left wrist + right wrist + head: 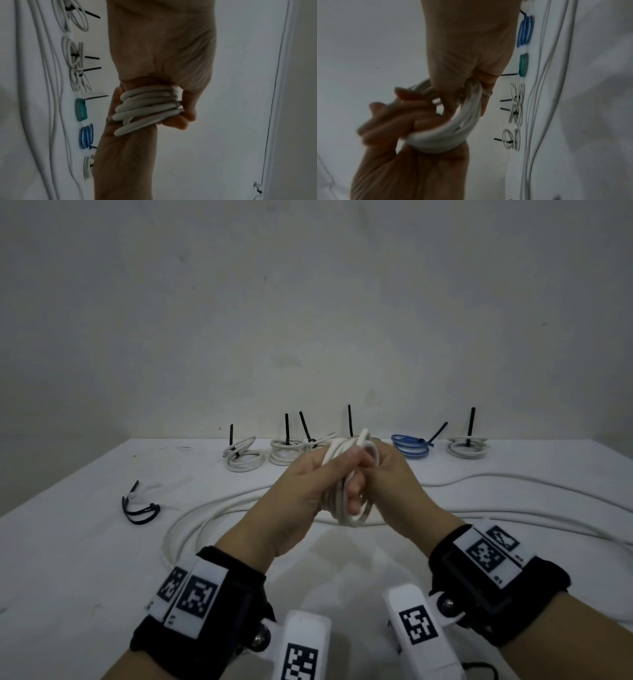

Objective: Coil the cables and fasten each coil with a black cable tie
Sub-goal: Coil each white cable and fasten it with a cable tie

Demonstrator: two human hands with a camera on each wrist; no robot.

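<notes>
Both hands hold one coil of white cable (337, 501) in the air above the middle of the table. My left hand (308, 484) grips the coil's left side, with the thumb over the loops. From the right, my right hand (390, 474) curls its fingers around the same loops. The left wrist view shows several stacked turns of the coil (147, 108) squeezed between the two hands. In the right wrist view the coil (450, 135) bends around the fingers. No tie shows on this coil. A few loose black cable ties (140, 505) lie at the left.
Tied coils line the far edge by the wall, black tie tails sticking up: white coils (245, 455) (286, 451) (467, 448), a blue one (411, 446), and a teal one (80, 109). Long loose white cable (205, 518) loops under the hands and runs off right.
</notes>
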